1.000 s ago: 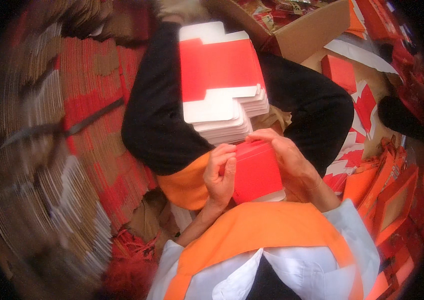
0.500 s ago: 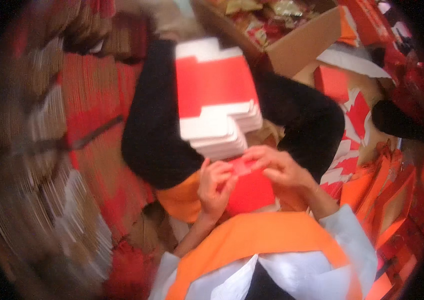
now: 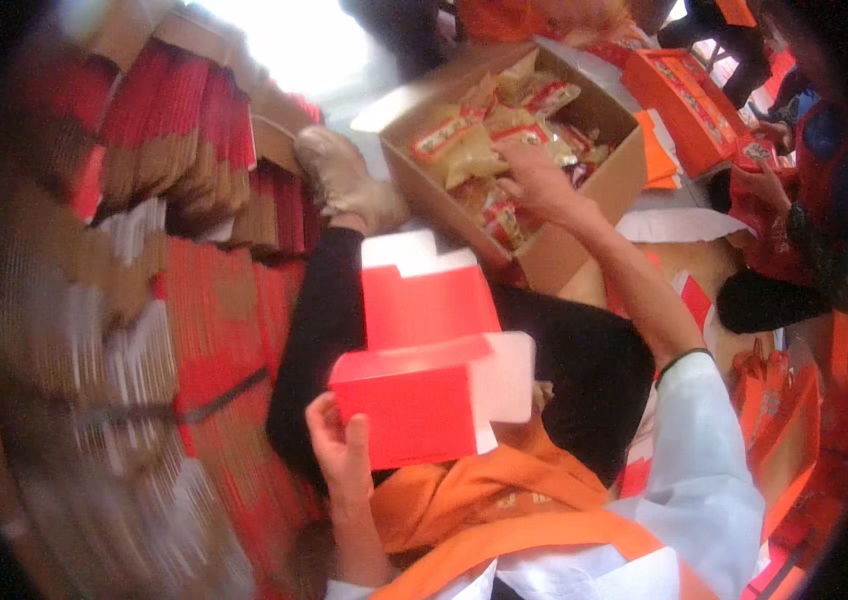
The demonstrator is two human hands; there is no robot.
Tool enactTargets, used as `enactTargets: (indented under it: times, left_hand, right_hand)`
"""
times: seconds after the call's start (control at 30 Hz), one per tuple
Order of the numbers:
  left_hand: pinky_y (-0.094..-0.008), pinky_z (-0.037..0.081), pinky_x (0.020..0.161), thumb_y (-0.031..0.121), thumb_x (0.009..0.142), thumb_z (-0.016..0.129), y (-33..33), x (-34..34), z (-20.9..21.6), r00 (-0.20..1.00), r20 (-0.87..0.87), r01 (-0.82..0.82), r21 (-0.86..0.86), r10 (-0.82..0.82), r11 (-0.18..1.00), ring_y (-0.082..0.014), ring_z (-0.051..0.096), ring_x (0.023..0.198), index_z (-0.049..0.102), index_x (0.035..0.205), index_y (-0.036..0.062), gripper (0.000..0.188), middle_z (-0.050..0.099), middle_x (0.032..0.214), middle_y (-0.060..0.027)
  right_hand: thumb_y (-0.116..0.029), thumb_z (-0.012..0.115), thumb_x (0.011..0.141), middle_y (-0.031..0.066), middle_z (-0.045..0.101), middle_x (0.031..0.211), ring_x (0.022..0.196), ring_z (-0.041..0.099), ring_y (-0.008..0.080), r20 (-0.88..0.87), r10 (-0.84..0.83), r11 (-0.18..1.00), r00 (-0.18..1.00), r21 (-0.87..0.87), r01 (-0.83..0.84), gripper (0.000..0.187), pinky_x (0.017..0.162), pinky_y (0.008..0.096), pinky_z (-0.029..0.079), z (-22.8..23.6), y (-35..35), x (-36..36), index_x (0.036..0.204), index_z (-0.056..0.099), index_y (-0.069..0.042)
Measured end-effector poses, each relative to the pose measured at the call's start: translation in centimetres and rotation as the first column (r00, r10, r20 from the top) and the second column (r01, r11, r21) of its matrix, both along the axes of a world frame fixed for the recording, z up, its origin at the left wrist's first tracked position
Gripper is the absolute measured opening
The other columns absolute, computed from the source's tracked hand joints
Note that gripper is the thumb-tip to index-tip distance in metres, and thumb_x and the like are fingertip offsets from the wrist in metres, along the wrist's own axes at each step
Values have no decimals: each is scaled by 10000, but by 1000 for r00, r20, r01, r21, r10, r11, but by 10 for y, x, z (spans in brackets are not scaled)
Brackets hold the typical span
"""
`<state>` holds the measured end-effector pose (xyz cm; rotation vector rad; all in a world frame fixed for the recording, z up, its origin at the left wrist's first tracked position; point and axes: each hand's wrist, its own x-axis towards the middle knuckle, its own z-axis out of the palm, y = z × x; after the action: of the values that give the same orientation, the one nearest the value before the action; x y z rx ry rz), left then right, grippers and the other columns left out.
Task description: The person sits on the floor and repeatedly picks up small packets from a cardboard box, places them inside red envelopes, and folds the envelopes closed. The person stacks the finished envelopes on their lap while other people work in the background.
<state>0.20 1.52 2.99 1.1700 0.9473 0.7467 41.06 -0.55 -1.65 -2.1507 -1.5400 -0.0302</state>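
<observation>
In my left hand [image 3: 342, 445] is a red folding carton [image 3: 409, 410], gripped at its left side with the thumb on the front. The carton is folded into a box shape, and a white flap sticks out at its right end. Behind it a stack of flat red-and-white carton blanks [image 3: 429, 305] lies over my lap. My right hand [image 3: 536, 180] reaches into a brown cardboard box [image 3: 569, 255], over shiny plastic packets [image 3: 464, 150]. Its fingers are apart and touch or nearly touch the packets; the fingertips are partly hidden, and no packet is lifted.
Bundled flat cardboard [image 3: 234, 340] is piled along the left, with a dark strap across it. A shoe [image 3: 344, 180] rests beside the cardboard box. At the right, another person's hands [image 3: 769, 185] hold a red item near an orange box [image 3: 689, 110]. Orange cartons [image 3: 784, 430] lie at the lower right.
My right hand has left the red carton and moved up into the cardboard box. The left hand has shifted left with the carton, now raised and opened out. The view has tilted upward.
</observation>
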Motion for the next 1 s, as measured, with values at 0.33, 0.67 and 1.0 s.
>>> enactTargets:
  times: [0.33,0.67,1.0]
  left_hand:
    - [-352,436,865,343,824,633,-12,6,-17,970,170,-147,-163,175,976,-185,516,1002,367,1185,24,551,497,1120,-88]
    - [-358,386,902,363,881,531,-25,32,-21,960,150,-244,22,238,970,-219,479,1053,330,1244,12,543,453,1173,-129]
    - [-379,384,922,317,918,460,-40,24,-26,944,118,-329,259,308,908,-269,480,1083,335,1266,3,486,443,1229,-168]
  right_hand:
    - [-100,554,740,148,429,1288,1122,455,353,198,20,991,980,-137,7,479,930,431,398,-14,60,17,1212,489,-143]
    - [-184,578,868,63,471,1220,1134,434,158,-851,158,933,502,295,205,524,974,318,341,84,-108,-92,1303,338,-19]
    - [-183,579,852,94,494,1163,1105,450,166,-805,116,882,581,353,312,526,953,320,359,85,-161,-141,1274,330,10]
